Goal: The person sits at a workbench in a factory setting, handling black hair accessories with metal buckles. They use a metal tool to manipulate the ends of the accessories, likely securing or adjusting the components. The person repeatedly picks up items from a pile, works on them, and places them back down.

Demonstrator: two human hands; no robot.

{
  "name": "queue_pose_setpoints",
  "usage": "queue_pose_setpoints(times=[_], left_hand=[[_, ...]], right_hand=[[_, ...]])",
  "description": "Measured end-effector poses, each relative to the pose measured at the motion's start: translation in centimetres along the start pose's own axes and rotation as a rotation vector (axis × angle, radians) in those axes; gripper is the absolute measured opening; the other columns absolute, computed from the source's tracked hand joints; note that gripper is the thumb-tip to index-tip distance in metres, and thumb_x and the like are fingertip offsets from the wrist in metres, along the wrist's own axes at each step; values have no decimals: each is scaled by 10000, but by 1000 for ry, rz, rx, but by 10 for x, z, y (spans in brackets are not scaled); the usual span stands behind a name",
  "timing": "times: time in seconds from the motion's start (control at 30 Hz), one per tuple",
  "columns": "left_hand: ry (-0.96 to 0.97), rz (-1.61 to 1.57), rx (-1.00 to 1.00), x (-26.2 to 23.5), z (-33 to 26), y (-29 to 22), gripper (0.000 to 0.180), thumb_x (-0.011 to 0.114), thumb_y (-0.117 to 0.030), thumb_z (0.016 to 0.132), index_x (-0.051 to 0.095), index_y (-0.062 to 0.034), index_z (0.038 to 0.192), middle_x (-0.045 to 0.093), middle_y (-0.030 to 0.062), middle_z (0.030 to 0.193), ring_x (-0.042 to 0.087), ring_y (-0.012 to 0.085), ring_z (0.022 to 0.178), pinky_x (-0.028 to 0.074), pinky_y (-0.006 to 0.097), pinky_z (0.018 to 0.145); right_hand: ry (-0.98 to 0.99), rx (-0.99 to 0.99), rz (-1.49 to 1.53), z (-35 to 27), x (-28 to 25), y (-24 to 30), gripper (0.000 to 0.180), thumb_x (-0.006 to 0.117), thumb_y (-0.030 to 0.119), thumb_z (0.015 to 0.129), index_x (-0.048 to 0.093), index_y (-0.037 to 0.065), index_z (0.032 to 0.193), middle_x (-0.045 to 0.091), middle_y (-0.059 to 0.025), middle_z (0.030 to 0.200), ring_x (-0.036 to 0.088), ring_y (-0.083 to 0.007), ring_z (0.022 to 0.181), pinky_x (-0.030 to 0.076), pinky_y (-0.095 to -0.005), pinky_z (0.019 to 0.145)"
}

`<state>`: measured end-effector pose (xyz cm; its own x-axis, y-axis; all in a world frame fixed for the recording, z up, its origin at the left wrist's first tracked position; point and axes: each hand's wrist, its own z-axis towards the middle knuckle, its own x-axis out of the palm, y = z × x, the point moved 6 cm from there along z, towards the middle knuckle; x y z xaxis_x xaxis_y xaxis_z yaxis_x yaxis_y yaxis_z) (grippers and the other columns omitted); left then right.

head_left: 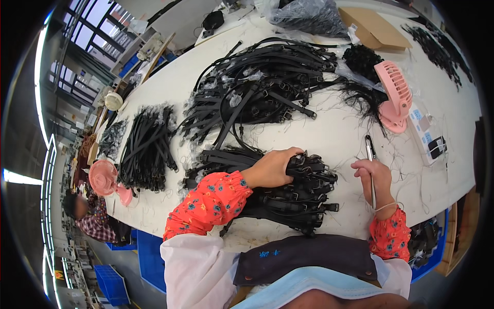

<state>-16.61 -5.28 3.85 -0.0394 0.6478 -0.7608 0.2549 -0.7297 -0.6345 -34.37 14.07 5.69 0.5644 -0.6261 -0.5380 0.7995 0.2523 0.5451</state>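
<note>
A bundle of black buckled belts [288,206] lies right in front of me, their metal-buckle ends stacked toward the right. My left hand [272,169] is closed over the upper part of this bundle, thumb and fingers around belts near the buckles; some fingertips are hidden. To the right of the bundle, my right hand [377,180] is wrapped round a slim silver tool [369,148] with a dark end pointing away from me. The exact kind of tool cannot be made out. Loose black threads lie on the white table [350,139] around it.
Beyond lies a larger heap of black belts [257,92], with another bundle [148,147] at left. A pink fan [395,98] and a power strip [424,136] stand at right, a second pink fan [104,177] at left. A cardboard box [375,31] sits far back; a person [98,219] sits at left.
</note>
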Motion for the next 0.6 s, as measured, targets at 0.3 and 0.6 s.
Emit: queue_pose_setpoints(times=[0.3, 0.6], left_hand=[[-86, 61, 56, -90, -4, 27, 727, 777, -265, 833, 451, -17, 1433, 542, 239, 1377, 527, 336, 1286, 410, 419, 1082], [-627, 611, -357, -158, 21, 152, 807, 809, -403, 765, 482, -6, 1387, 610, 179, 1225, 527, 387, 1215, 448, 498, 979]], right_hand=[[-5, -11, -18, -3, 0, 1, 127, 608, 32, 916, 637, 94, 1024, 591, -60, 664, 553, -263, 560, 435, -379, 542], [-12, -20, -45, -2, -2, -2, 129, 620, 38, 914, 644, 101, 1025, 579, -51, 661, 547, -254, 557, 432, -377, 544]])
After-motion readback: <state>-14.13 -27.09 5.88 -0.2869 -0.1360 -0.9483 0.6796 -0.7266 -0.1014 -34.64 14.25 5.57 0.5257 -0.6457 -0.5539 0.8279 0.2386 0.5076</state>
